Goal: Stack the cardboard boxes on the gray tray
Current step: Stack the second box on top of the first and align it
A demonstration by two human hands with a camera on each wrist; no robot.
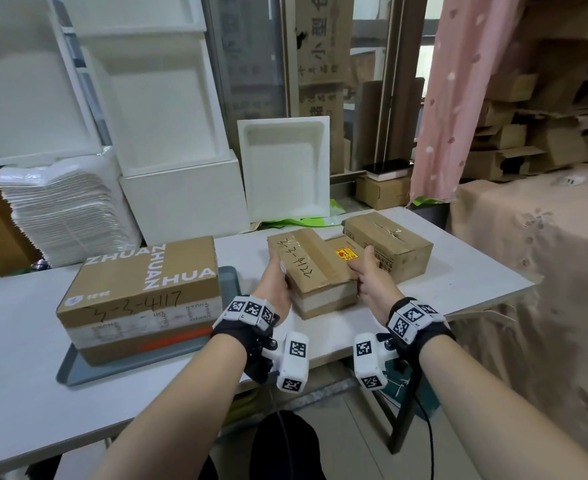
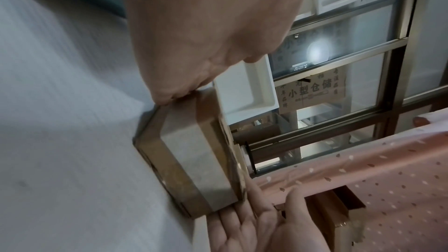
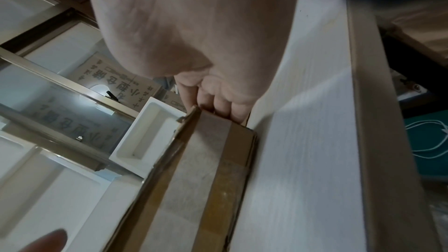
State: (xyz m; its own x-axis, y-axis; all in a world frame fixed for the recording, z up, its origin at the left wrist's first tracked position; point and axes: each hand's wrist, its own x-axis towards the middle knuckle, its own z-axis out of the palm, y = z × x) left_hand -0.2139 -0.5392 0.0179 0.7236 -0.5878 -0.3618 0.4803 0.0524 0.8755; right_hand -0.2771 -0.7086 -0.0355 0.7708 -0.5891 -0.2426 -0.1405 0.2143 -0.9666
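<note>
Head view: both hands clamp a flat taped cardboard box from its two sides near the middle of the white tabletop. The left hand lies against the box's left side with the thumb on top; the right hand presses the right side, thumb up over the top edge. A bigger box printed ZHUAN already sits on the gray tray at left, and a third box stands behind and to the right, just beside the held one. White foam containers, a stack of white trays, a window frame and a pink dotted curtain ring the tabletop.

Left wrist view: only here do the right hand's fingers show, lying straight and flat against the box's far end; the left palm covers the near corner, its own fingers hidden. The box's bottom edge seems to touch the tabletop.

Right wrist view: the right hand's fingers wrap the box's end, knuckles bent. A blurred fingertip intrudes at lower left. The tray is cut off in this view.
</note>
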